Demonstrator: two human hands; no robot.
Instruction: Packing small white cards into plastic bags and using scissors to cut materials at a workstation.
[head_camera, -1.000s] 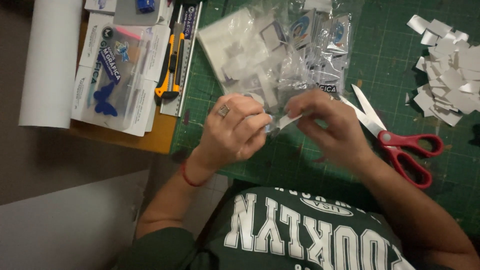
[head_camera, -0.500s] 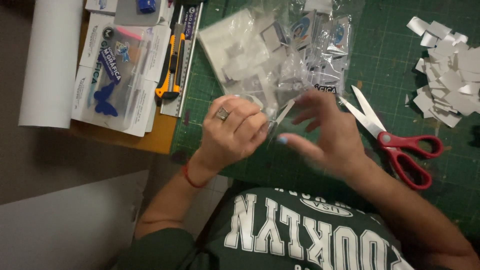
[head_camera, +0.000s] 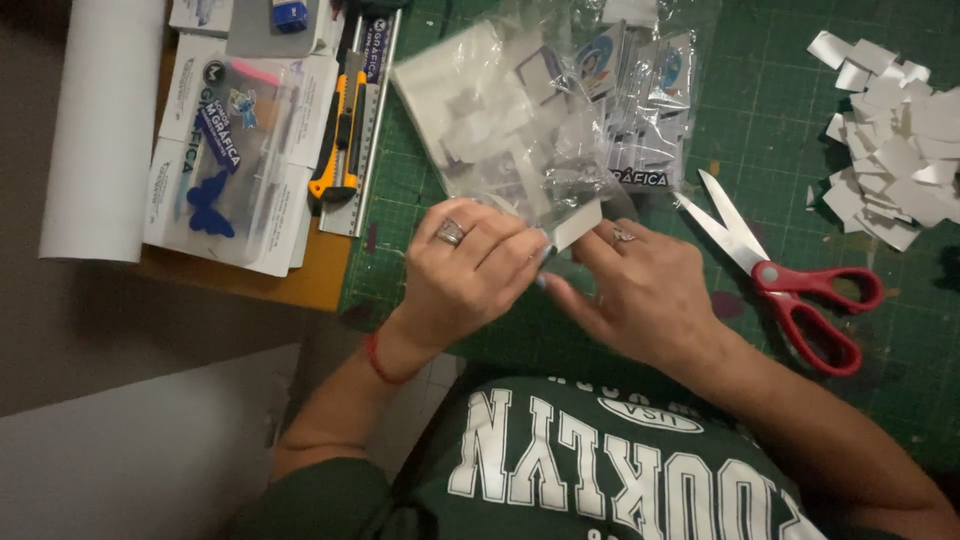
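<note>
Our left hand (head_camera: 470, 265) pinches a small white paper strip (head_camera: 577, 224) between thumb and fingertips, just above the green cutting mat (head_camera: 760, 130) on the surface. Our right hand (head_camera: 640, 295) sits right beside it, fingers loosely curled, touching the strip's lower edge; we cannot tell whether it grips. Clear plastic packets (head_camera: 540, 120) lie just beyond both hands. Red-handled scissors (head_camera: 790, 280) rest open to the right, near a pile of white paper scraps (head_camera: 895, 150).

Clear plastic packets (head_camera: 560, 130) are lying heaped on the green mat; a clear blue-printed package (head_camera: 225, 165) is resting on white boxes, left.
</note>
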